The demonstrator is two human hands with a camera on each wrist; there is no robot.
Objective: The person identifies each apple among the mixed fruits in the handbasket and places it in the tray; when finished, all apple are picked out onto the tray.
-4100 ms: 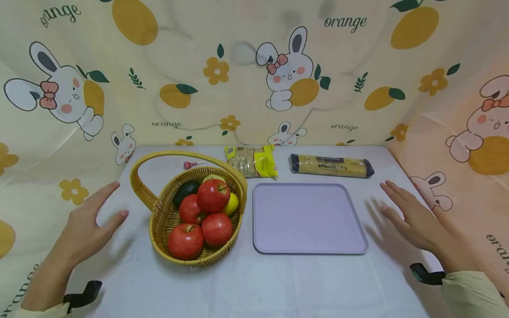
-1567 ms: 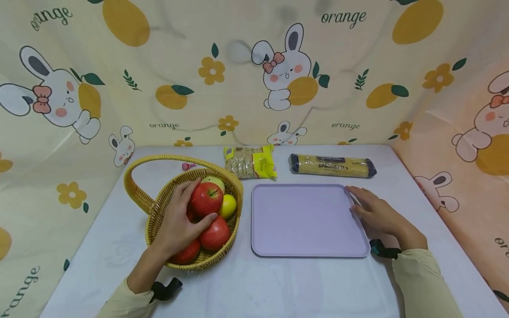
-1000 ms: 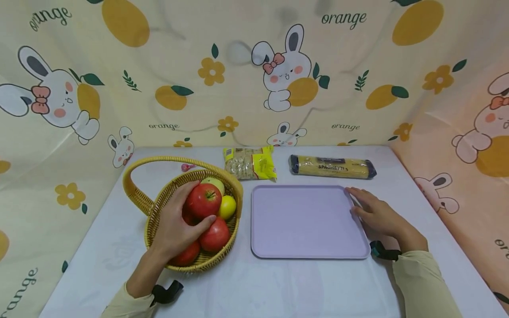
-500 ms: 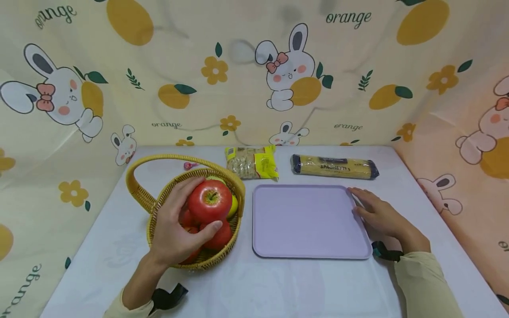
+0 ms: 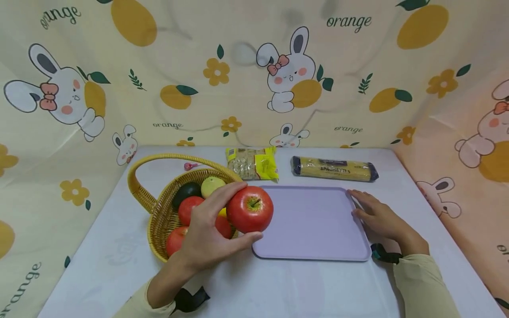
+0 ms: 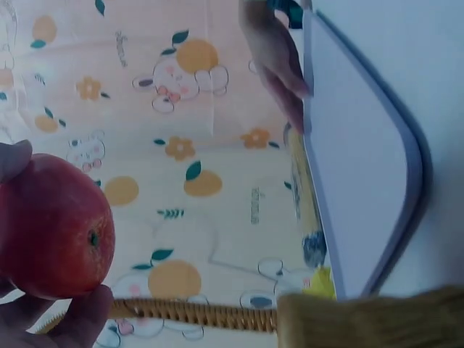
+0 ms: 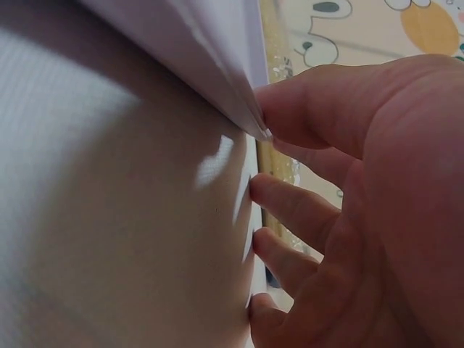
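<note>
My left hand (image 5: 207, 236) holds a red apple (image 5: 249, 209) between thumb and fingers, raised over the gap between basket and tray; the left wrist view shows the same apple (image 6: 61, 228) up close. Below and left of it stands the wicker basket (image 5: 156, 236), with more red apples (image 5: 190, 210), a dark green avocado-like fruit (image 5: 187, 194), a pale green fruit (image 5: 212, 185) and a yellow fruit partly hidden by my hand. My right hand (image 5: 383, 221) touches the right rim of the lilac tray (image 5: 314, 225). In the right wrist view its thumb meets the tray edge, with the fingers loosely spread.
Behind the tray lies a spaghetti pack (image 5: 335, 168). A yellow-and-clear food packet (image 5: 252, 163) sits behind the basket, near a small pink lollipop (image 5: 190, 166). The basket's tall handle (image 5: 179, 156) arches toward the back. Printed cloth hangs around the table (image 5: 298, 287).
My left hand reached into the basket, grasped the top apple, lifted it out and moved it right toward the tray. My right hand came in to the tray's rim and stayed there.
</note>
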